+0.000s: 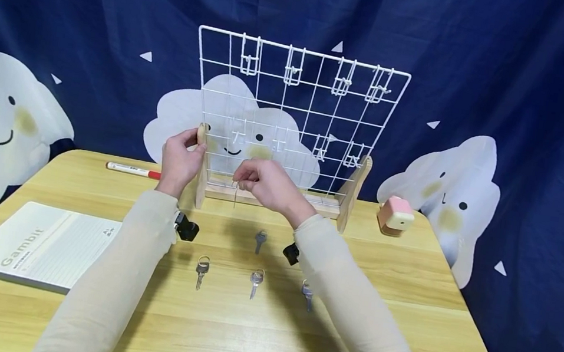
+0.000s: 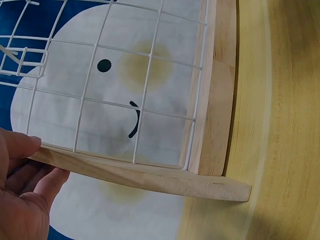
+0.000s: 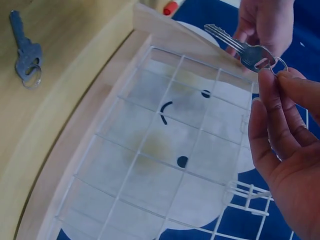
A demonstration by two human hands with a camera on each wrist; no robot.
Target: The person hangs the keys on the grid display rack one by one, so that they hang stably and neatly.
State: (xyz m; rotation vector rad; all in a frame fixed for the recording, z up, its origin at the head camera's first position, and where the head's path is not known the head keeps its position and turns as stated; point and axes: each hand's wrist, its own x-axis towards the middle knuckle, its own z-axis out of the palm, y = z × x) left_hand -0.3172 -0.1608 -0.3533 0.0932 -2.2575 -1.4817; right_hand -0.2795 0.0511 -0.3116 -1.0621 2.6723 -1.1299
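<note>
A white wire grid rack (image 1: pixel 291 109) with several white hooks stands in a wooden frame. My left hand (image 1: pixel 180 161) grips the top of its left wooden upright (image 2: pixel 115 172), thumb on one side and fingers on the other. In front of the grid's lower left part, my right hand (image 1: pixel 269 185) pinches a split ring between thumb and fingertips. From that ring hangs a silver key (image 3: pixel 252 56), its blade pointing away from the fingers in the right wrist view. Nearest on the table below lies another key (image 1: pixel 259 241).
Keys with rings lie in a row nearer me: a left key (image 1: pixel 202 272), a middle key (image 1: pixel 256 284) and a right key (image 1: pixel 306 295). A notebook (image 1: pixel 37 245) lies left, a red-and-white marker (image 1: pixel 133 170) behind it. A pink-and-cream block (image 1: pixel 395 216) stands right.
</note>
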